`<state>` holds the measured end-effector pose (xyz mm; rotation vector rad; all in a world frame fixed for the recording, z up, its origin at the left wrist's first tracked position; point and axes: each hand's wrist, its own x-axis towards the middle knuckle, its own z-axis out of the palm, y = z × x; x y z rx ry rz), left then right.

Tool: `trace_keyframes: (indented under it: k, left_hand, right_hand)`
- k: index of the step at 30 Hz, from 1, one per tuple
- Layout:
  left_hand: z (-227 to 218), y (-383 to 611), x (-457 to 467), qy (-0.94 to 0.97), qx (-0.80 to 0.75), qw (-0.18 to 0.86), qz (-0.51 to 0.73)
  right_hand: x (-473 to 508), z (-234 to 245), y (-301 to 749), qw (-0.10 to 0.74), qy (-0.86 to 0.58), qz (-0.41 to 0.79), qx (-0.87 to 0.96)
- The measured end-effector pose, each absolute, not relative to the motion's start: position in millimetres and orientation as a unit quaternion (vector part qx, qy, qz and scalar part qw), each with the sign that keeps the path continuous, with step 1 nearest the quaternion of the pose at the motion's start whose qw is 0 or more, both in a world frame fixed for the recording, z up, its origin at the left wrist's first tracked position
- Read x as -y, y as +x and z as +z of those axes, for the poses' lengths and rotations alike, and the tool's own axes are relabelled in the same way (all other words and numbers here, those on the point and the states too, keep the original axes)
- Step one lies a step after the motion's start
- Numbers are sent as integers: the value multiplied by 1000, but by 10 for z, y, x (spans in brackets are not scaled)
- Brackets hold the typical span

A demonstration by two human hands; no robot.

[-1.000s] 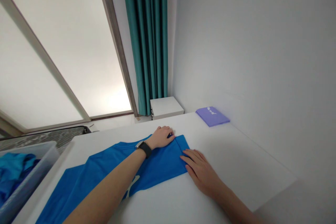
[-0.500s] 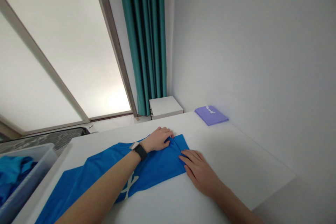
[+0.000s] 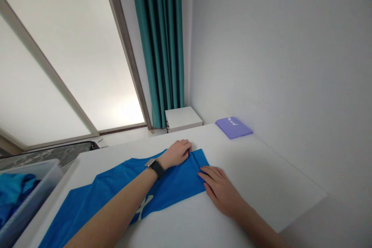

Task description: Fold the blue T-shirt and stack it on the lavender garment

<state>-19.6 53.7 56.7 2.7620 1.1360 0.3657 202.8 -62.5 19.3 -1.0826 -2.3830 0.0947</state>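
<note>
The place looks like a room in a home. Beyond the far edge of the white tabletop (image 3: 261, 178) hangs a long teal curtain (image 3: 164, 46), with a low white cabinet (image 3: 183, 118) at its foot. Large frosted panels (image 3: 69, 58) in slim frames rise beyond the tabletop, to its left. Beside the tabletop's left end, a plastic tub (image 3: 37, 198) holds clothes (image 3: 14, 190); a blue garment (image 3: 180, 178) lies spread upon it.

Grn curtain (image 3: 164, 46) hangs btwn panels (image 3: 72, 38) & wall (image 3: 276, 46).
</note>
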Motion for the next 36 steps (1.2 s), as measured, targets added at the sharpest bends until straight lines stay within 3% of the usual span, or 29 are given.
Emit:
trace_keyframes:
  k: [16,26,36]
  left_hand:
    - [340,-212,-777,867,-399,228,194]
    - [247,-178,-717,859,-409,180,251]
    - [204,-134,-652,876,-421,106,211]
  right_hand:
    - [625,192,2035,256,-404,55,876]
    - [621,175,2037,243,-409,53,878]
    - [611,224,2050,299,-373,46,877]
